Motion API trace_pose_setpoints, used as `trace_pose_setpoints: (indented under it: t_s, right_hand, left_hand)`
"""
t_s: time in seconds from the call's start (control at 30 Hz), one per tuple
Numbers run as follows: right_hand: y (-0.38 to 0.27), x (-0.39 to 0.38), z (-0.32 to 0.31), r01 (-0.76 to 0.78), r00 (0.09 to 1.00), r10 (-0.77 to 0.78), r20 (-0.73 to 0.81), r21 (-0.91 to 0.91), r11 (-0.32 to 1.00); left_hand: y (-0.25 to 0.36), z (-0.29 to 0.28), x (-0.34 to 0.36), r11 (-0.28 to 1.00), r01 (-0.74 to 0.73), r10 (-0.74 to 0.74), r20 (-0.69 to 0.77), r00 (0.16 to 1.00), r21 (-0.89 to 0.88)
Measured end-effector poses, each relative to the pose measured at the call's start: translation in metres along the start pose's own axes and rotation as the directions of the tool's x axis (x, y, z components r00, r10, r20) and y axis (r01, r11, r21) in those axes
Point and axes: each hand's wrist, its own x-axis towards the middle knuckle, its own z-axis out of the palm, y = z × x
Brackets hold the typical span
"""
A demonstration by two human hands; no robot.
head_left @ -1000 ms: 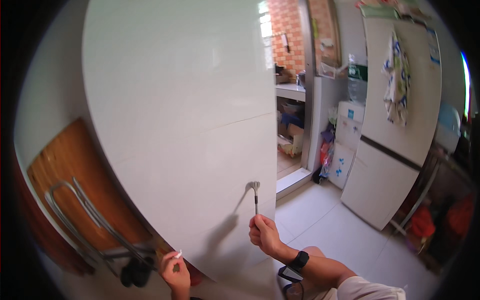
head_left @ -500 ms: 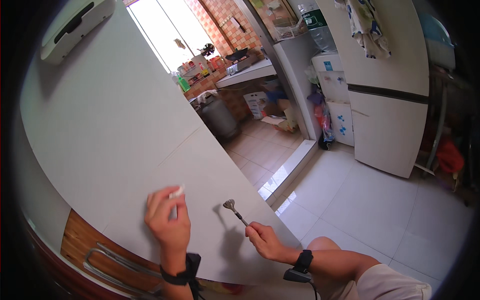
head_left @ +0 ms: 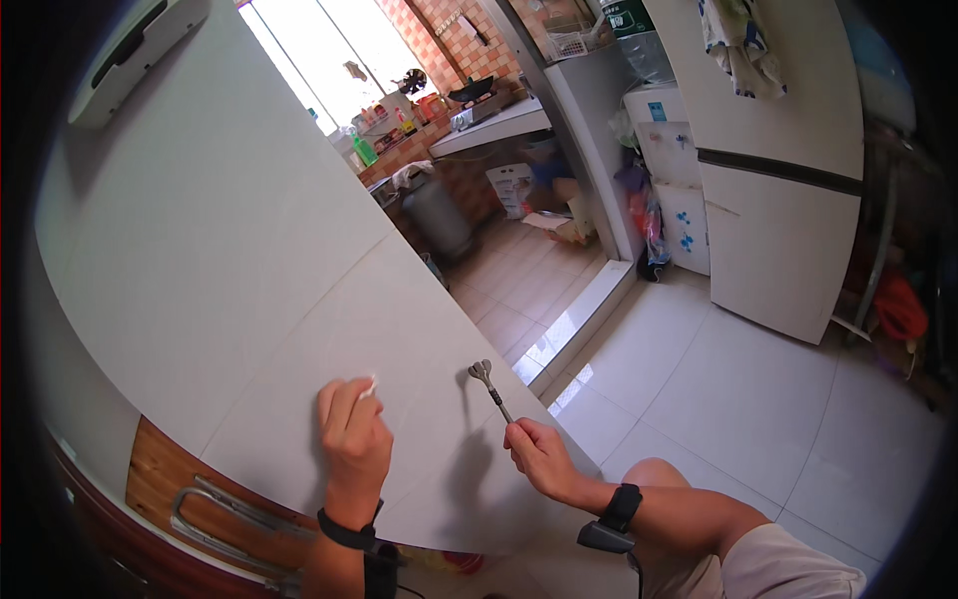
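Observation:
My left hand [head_left: 355, 429] is closed in front of a white tiled wall panel [head_left: 230, 280]. A small crumpled white piece [head_left: 370, 385], perhaps tissue, pokes out between its thumb and fingers. My right hand [head_left: 539, 454] is wrapped around the handle of a slim metal rod with a claw-like head [head_left: 483, 375], much like a back scratcher. The head points up and away, near the panel's right edge, with its shadow falling on the panel. Whether the head touches the surface I cannot tell. Each wrist wears a black strap.
A white dispenser-like box [head_left: 150, 50] is at the upper left. Below it, a wooden board with a metal tube handle [head_left: 239, 519] borders the panel. Beyond lies a kitchen with a gas cylinder [head_left: 437, 218]. A fridge [head_left: 773, 240] and water dispenser [head_left: 671, 150] stand at right.
My left hand has moved slightly right, its fingers curling more tightly around the white piece. The right hand and the metal rod have shifted a little up and right. The view has shifted slightly.

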Motion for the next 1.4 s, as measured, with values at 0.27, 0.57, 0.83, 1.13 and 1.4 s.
trace_pose_setpoints:
  t_s: [0.27,0.57,0.83,1.13,1.4]
  right_hand:
    - [-0.004,-0.011,-0.002,-0.141,0.966,0.148,0.213,-0.051,0.989]
    - [0.034,-0.046,0.023,-0.382,0.887,0.374,0.271,-0.026,0.924]
    - [0.014,-0.010,0.031,-0.266,0.957,0.232,0.174,0.207,0.942]
    - [-0.001,-0.053,0.113,-0.488,0.828,0.483,0.285,-0.059,0.871]
    - [-0.009,-0.059,0.165,-0.390,0.843,0.395,0.365,-0.092,0.916]
  left_hand:
    - [-0.013,-0.081,-0.113,0.945,0.221,-0.216,-0.049,0.975,0.241]
    - [0.061,-0.048,-0.244,0.811,0.577,-0.584,-0.091,0.807,-0.095]
    - [0.083,-0.061,-0.238,0.723,0.614,-0.661,-0.062,0.747,-0.318]
    - [0.074,-0.074,-0.239,0.676,0.656,-0.726,-0.151,0.671,-0.336]
    - [0.062,-0.076,-0.243,0.584,0.739,-0.805,-0.126,0.579,-0.336]
